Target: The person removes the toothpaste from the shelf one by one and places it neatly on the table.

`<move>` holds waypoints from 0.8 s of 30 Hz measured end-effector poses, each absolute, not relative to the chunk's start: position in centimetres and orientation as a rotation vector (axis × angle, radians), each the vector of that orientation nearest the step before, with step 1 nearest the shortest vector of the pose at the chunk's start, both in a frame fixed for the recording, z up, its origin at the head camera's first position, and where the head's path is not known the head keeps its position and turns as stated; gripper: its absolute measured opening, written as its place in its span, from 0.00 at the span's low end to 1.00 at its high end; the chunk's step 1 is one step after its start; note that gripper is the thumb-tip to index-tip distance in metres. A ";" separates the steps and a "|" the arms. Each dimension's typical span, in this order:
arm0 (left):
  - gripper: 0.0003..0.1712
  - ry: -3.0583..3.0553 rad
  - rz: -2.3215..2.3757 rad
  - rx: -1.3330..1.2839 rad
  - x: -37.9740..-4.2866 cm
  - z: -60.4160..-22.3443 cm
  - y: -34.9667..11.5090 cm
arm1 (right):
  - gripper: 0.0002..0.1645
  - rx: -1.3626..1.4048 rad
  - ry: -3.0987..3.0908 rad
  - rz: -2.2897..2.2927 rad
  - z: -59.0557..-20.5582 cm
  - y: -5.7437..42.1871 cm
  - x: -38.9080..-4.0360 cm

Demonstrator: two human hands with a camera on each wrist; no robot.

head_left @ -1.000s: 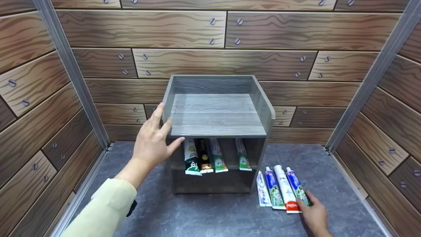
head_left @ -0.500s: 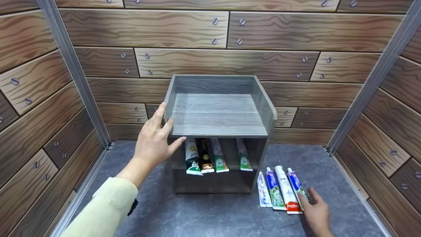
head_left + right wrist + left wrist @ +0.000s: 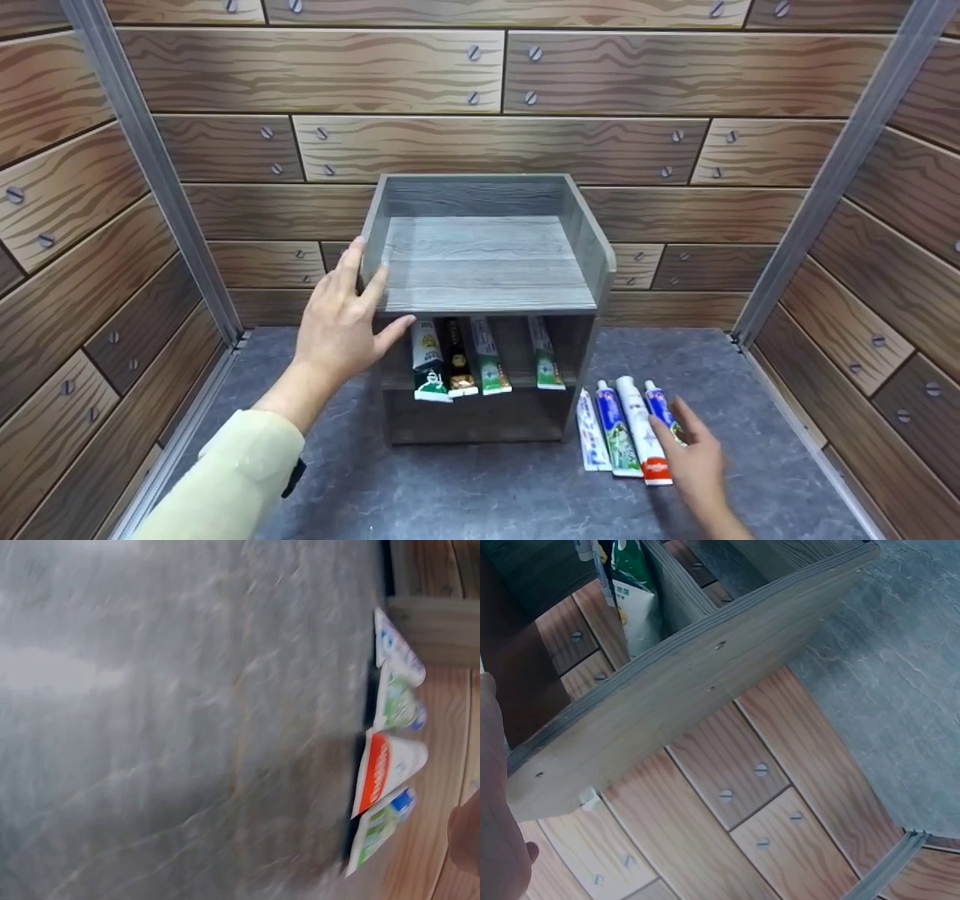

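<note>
A grey wooden shelf unit (image 3: 487, 262) stands in the middle of the head view. My left hand (image 3: 337, 330) rests along its left side, fingers extended and thumb at the front edge. On the floor to the right lies a row of toothpaste tubes: a white-and-blue tube (image 3: 592, 435), a blue-and-green tube (image 3: 616, 431), a white tube with a red end (image 3: 637, 420) and another blue-and-green tube (image 3: 660, 405). Over that last tube hovers my right hand (image 3: 697, 461), thumb and fingers spread, partly covering it. In the right wrist view its fingertip (image 3: 466, 836) shows apart from the tubes.
Several toothpaste tubes lie in the unit's middle compartment: a dark green-and-white tube (image 3: 429, 367), a black tube (image 3: 459, 364) and green-ended tubes (image 3: 491, 360), with a gap before the rightmost tube (image 3: 546, 356). Wood-patterned walls (image 3: 420, 67) enclose the grey floor (image 3: 450, 495).
My right hand has lifted off the rightmost floor tube and its fingers have spread. The left hand keeps its place on the unit. The head view has shifted slightly.
</note>
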State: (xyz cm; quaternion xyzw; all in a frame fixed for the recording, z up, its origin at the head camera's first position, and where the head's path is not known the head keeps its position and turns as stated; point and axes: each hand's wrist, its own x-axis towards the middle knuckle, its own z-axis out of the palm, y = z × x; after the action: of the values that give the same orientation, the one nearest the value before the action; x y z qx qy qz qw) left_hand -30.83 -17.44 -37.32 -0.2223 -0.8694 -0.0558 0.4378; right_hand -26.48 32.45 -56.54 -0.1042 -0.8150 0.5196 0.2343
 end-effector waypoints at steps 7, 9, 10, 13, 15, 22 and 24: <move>0.56 -2.199 -0.032 -0.521 -31.0 -36.2 -17.2 | 0.36 -0.168 -2.204 1.448 -55.0 29.7 -26.3; 0.59 -2.234 -0.004 -0.520 -31.1 -35.7 -17.3 | 0.37 -0.145 -2.209 1.453 -54.4 28.9 -26.3; 0.60 -2.253 0.007 -0.523 -31.2 -35.4 -17.3 | 0.37 -0.129 -2.205 1.459 -54.3 28.6 -26.3; 0.62 -2.306 0.040 -0.540 -31.5 -34.5 -17.2 | 0.37 -0.066 -2.190 1.464 -53.9 27.7 -26.2; 0.64 -2.333 0.061 -0.553 -31.8 -34.0 -17.1 | 0.37 -0.023 -2.178 1.448 -53.8 27.2 -26.1; 0.68 -2.392 0.162 -0.565 -32.4 -32.7 -16.9 | 0.36 0.065 -2.145 1.475 -53.3 25.5 -25.6; 0.69 -2.407 0.185 -0.568 -32.6 -32.5 -16.9 | 0.35 0.072 -2.146 1.494 -53.1 25.0 -25.6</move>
State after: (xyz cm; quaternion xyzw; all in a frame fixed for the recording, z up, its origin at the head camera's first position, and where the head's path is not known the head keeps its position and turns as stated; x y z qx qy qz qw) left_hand -32.57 -16.88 -32.50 -0.2165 -0.9180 0.0707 0.3246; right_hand -25.55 25.04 -53.12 0.0267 -0.7923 0.5514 0.2597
